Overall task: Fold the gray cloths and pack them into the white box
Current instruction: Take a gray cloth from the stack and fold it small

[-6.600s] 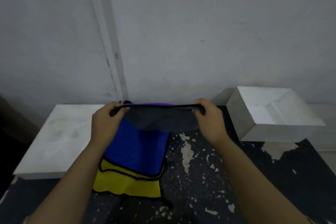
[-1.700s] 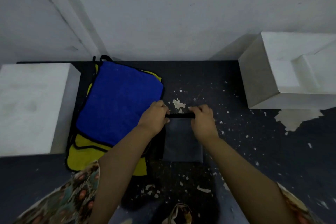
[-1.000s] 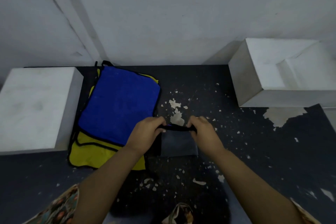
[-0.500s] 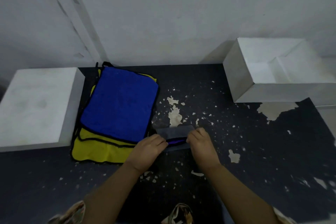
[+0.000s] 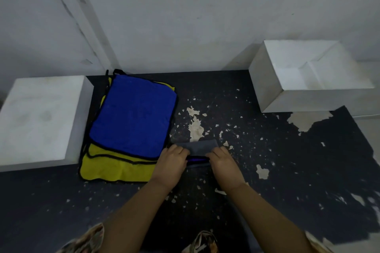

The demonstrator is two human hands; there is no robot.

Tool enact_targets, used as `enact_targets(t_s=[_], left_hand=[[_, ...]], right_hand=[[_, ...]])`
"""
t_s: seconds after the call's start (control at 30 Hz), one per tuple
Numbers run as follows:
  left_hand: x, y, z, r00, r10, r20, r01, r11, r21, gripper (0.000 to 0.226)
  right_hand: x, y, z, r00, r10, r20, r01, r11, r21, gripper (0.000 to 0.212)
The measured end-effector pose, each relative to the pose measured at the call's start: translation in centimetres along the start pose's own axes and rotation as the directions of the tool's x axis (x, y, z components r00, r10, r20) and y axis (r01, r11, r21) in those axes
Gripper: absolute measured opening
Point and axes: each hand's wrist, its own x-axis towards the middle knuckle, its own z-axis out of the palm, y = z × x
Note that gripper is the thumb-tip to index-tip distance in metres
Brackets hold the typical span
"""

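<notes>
1. I see my left hand (image 5: 171, 162) and right hand (image 5: 223, 161) both pinching the near edge of the folded gray cloth (image 5: 198, 147), which lies on the dark worktop (image 5: 267, 160).
2. The white box (image 5: 265, 80) sits open, far right, well apart.
3. Blue cloth (image 5: 133, 117) over yellow cloth (image 5: 115, 170) lies just left.
</notes>
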Motion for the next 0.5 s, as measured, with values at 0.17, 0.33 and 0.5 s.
enact_targets(t_s=[0.17, 0.33, 0.5], left_hand=[[0.1, 0.4, -0.9, 0.992, 0.114, 0.056, -0.123, 0.971, 0.203, 0.021], [-1.3, -0.3, -0.4, 0.949, 0.316, -0.001, -0.308, 0.924, 0.229, 0.025], [-2.4, -1.3, 0.0, 0.951, 0.309, -0.004, -0.303, 0.936, 0.177, 0.021]], right_hand=[[0.1, -0.4, -0.2, 1.0, 0.009, 0.01, -0.008, 1.0, -0.018, 0.026], [0.0, -0.3, 0.1, 0.998, -0.026, 0.054, 0.029, 0.998, -0.053, 0.022], [-0.6, -0.4, -0.2, 0.999, -0.009, 0.033, 0.01, 0.999, -0.04, 0.027]])
